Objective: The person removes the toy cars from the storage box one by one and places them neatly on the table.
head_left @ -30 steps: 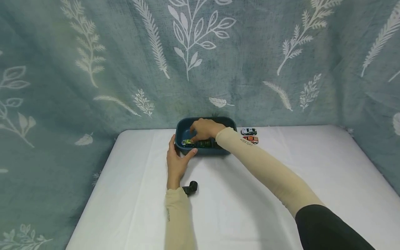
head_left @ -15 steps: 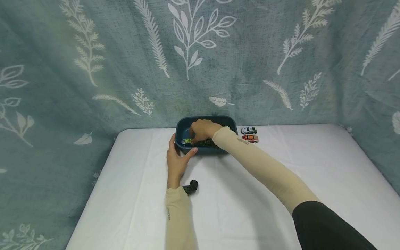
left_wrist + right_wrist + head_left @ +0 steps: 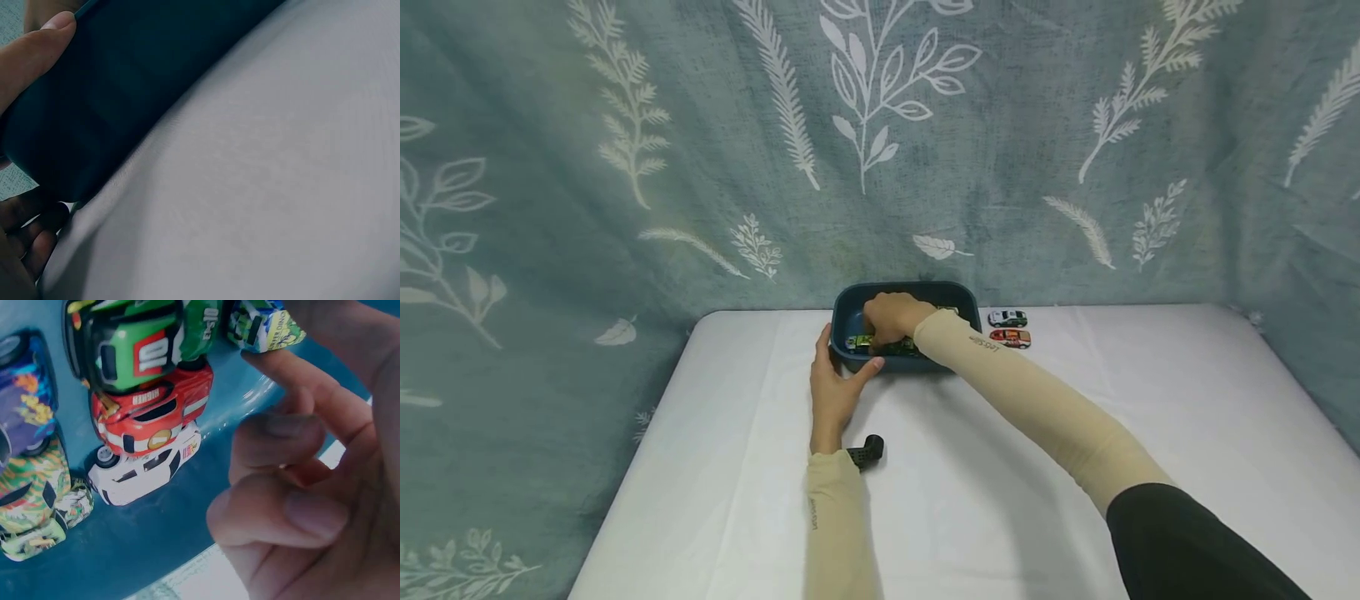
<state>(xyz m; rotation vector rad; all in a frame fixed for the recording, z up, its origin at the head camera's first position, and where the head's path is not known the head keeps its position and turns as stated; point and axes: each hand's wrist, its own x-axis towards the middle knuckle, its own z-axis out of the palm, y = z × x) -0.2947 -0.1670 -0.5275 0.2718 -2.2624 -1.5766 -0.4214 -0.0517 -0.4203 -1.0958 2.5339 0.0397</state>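
Note:
A dark blue plastic box (image 3: 842,361) stands at the back of the white table. At its left front corner my left hand (image 3: 832,400) holds it, thumb against the front rim and fingers along the left side. Inside the box, my right hand (image 3: 891,317) reaches down from the right. In the right wrist view its thumb and index finger (image 3: 312,381) are at a yellow, blue and green toy car (image 3: 259,328), which they partly hide. Beside it lie a green toy car (image 3: 140,350), a red one (image 3: 153,415) and a white one (image 3: 147,465).
Purple (image 3: 25,400) and orange-green (image 3: 31,494) toy cars also lie in the box. On the table to its right are a silver toy car (image 3: 1007,318) and an orange-red one (image 3: 1011,337). A leaf-patterned curtain (image 3: 700,167) hangs right behind the box.
My right hand's fingers have lowered into the box, covering more of the yellow-green car's right end. My left hand stays on the box corner. The head view has shifted slightly.

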